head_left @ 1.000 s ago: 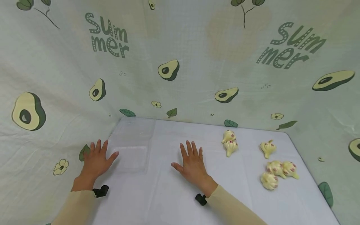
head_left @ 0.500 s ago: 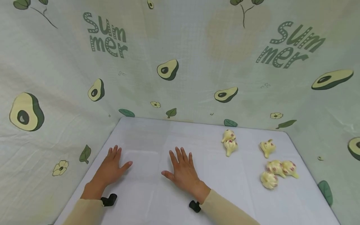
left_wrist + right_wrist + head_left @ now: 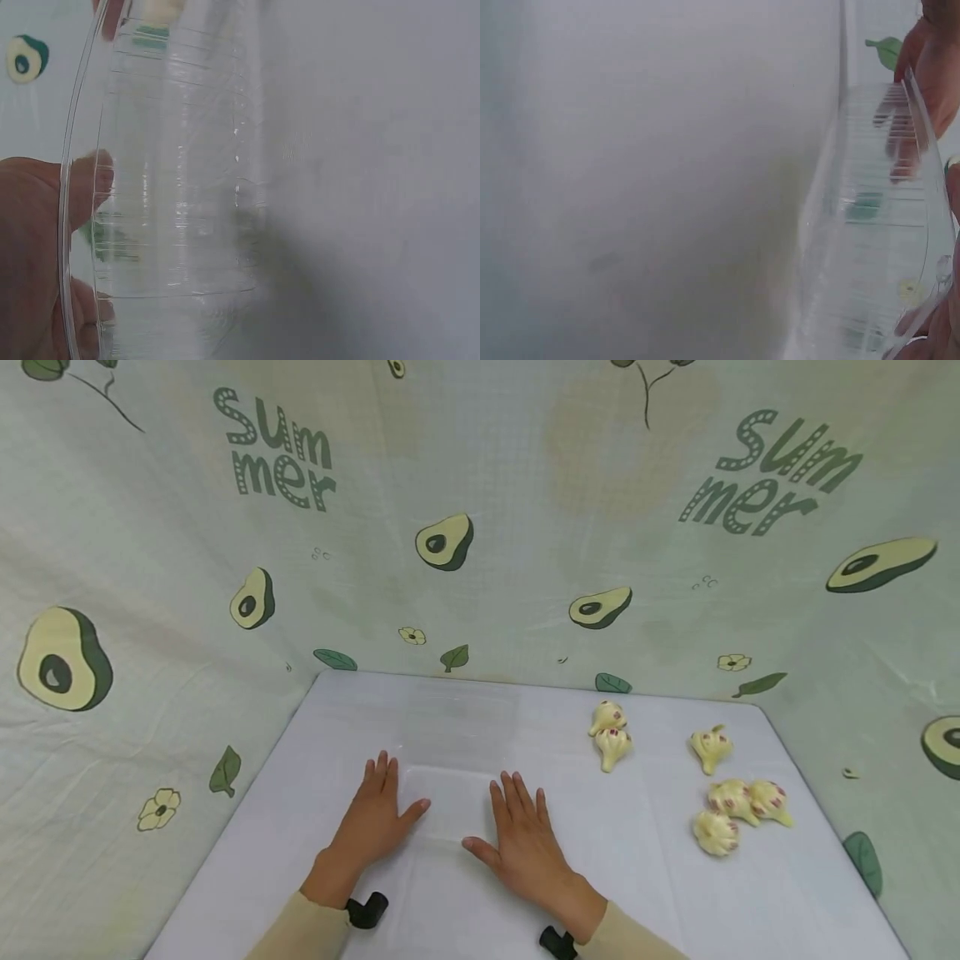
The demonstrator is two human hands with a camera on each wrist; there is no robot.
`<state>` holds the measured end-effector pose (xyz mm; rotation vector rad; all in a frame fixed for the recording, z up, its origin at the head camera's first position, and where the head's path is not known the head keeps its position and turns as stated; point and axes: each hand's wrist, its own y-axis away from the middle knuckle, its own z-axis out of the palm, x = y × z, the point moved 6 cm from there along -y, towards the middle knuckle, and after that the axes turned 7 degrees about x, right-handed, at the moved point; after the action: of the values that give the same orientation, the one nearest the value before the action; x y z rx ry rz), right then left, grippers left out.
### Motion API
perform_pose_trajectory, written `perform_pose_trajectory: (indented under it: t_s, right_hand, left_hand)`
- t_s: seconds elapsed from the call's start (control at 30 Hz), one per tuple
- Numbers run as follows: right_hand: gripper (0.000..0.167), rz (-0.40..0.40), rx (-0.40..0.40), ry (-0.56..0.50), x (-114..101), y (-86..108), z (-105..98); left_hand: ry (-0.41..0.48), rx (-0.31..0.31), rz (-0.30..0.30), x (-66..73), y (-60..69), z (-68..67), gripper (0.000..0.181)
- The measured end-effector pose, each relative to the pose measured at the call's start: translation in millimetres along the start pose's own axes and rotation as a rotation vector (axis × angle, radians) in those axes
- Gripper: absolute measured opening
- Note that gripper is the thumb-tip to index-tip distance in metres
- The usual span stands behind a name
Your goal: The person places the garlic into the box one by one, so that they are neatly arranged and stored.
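A clear plastic container with its hinged lid folded back stands on the white table between my two hands. Its transparent ribbed wall fills the left part of the left wrist view. Along the container's left side lies my left hand, fingers straight and thumb spread toward the near edge. My right hand is at the right side, fingers also straight, thumb pointing inward. The see-through plastic makes the exact contact with each hand hard to tell.
Several pale garlic bulbs with pinkish marks lie to the right: a touching pair, a single bulb and a cluster. A printed cloth hangs behind the white table and on both sides.
The container has shifted right across the table, with my left hand moving right beside it. My right hand went left toward it, then back right. The garlic bulbs stayed put.
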<state>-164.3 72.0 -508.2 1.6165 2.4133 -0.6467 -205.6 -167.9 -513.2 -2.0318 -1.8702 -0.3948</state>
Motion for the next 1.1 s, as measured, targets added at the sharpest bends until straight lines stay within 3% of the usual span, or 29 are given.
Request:
perform_pose_trajectory:
  t_s: [0.3,0.53,0.7,0.87,0.97,1.1]
  right_hand:
    - [0.099,0.059,0.071,0.057,42,14.6,-22]
    - [0.105,0.077,0.038,0.064,69,23.3,-33]
    - [0.105,0.056,0.027,0.075,79,25.5,-39]
    - [0.104,0.036,0.029,0.089,84,24.8,-42]
    - [0.104,0.028,0.027,0.087,86,24.3,-42]
    - [0.104,0.023,0.018,0.068,88,24.2,-42]
  left_hand:
    - [0.043,0.012,0.059,50.9,-2.8,20.1,0.098]
    - [0.052,-0.021,0.098,68.4,-0.8,28.8,0.099]
    - [0.050,-0.070,0.133,70.0,-3.2,29.7,0.102]
    - [0.097,-0.143,0.158,62.0,-8.2,27.3,0.103]
    - [0.186,-0.168,0.129,54.4,-14.8,24.7,0.102]
    - [0.405,-0.148,0.024,41.4,-27.8,18.5,0.087]
